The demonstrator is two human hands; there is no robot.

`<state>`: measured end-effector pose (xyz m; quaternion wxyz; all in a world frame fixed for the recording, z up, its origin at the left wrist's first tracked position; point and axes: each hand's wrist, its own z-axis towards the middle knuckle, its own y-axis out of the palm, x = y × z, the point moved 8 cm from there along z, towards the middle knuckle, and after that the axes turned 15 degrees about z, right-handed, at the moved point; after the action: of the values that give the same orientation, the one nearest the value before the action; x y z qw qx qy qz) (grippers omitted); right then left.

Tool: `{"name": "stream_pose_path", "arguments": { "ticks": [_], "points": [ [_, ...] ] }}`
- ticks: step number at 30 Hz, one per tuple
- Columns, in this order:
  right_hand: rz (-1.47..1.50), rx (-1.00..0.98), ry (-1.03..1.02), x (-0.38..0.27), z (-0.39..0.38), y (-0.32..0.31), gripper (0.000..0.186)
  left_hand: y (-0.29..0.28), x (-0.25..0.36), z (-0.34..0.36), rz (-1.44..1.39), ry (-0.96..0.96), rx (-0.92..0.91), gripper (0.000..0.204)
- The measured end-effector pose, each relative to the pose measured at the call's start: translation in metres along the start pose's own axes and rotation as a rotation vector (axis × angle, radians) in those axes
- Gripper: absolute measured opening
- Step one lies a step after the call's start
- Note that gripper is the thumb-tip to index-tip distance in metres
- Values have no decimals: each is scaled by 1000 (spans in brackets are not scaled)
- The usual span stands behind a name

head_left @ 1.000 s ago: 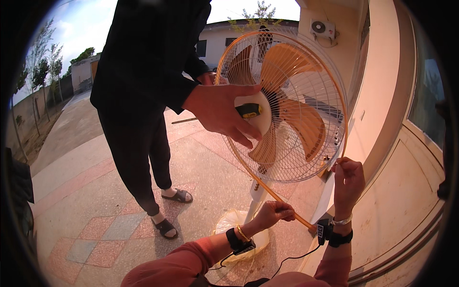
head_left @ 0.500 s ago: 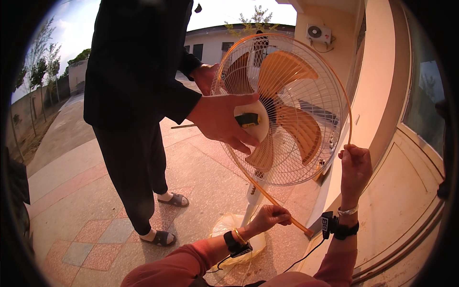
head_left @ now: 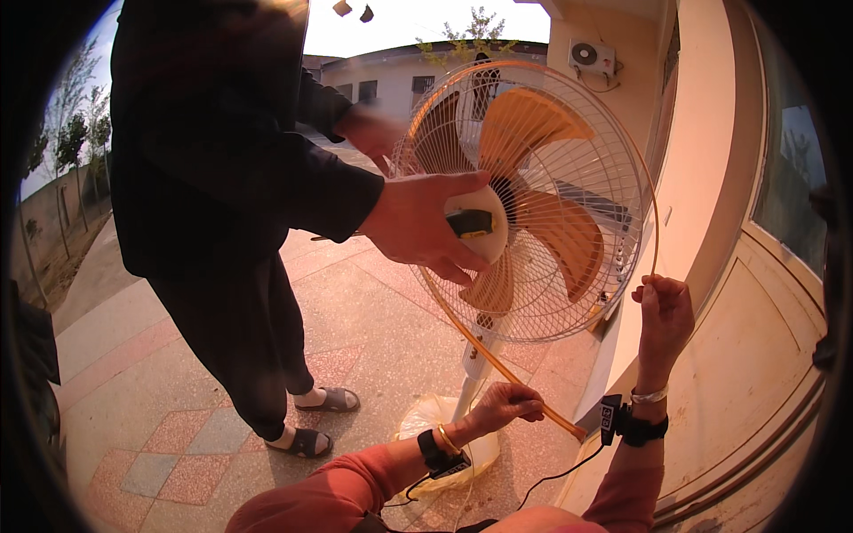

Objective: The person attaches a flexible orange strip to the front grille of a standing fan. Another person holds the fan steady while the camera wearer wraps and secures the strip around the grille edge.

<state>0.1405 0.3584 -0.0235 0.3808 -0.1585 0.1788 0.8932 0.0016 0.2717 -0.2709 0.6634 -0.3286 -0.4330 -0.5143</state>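
A thin orange band [head_left: 481,349] runs round the rim of a standing fan's wire grille [head_left: 569,330], its lower part hanging off toward me. My left hand [head_left: 506,406] is closed on this lower length. To the right, my right hand [head_left: 665,320] pinches the band where it comes down off the grille's right side. Orange blades [head_left: 533,124] show behind the wires. Another person's hand [head_left: 418,218] presses on the fan's pale round centre. A black-and-yellow piece [head_left: 469,222], perhaps a screwdriver handle, shows by that hand. Their other hand [head_left: 371,133] is blurred at the grille's left edge.
The fan's white pole [head_left: 466,391] stands in a base wrapped in yellowish plastic [head_left: 426,416]. The other person, in dark clothes and slippers [head_left: 311,442], stands at left on the tiled floor [head_left: 373,355]. A door [head_left: 755,355] and wall close the right side.
The other person's body has leaned left, and their far hand has shifted left. Their near hand and the fan's centre have moved slightly right. My hands have hardly moved.
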Motion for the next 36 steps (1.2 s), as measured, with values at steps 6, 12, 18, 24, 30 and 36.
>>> {"name": "stream_pose_path", "arguments": {
  "ticks": [6, 12, 18, 24, 30, 36],
  "points": [
    [36, -1, 13, 3, 6, 5, 7, -1, 3, -3, 20, 27, -16, 16],
    [40, -12, 21, 4, 11, 9, 7, -3, 7, -2, 16, 14, 36, 17],
    [146, 13, 70, 10, 7, 5, 8, -7, 12, -3, -22, -17, 54, 19],
    [44, -54, -21, -1, 3, 8, 7, -6, 10, 0, -68, -31, 75, 17],
    [-112, -138, -114, -8, 0, 15, 8, -7, 7, -3, -96, -46, 91, 19],
    [-25, -84, -11, 6, -1, 9, 9, -6, 8, -2, -67, -57, 60, 19]
  ]
}}
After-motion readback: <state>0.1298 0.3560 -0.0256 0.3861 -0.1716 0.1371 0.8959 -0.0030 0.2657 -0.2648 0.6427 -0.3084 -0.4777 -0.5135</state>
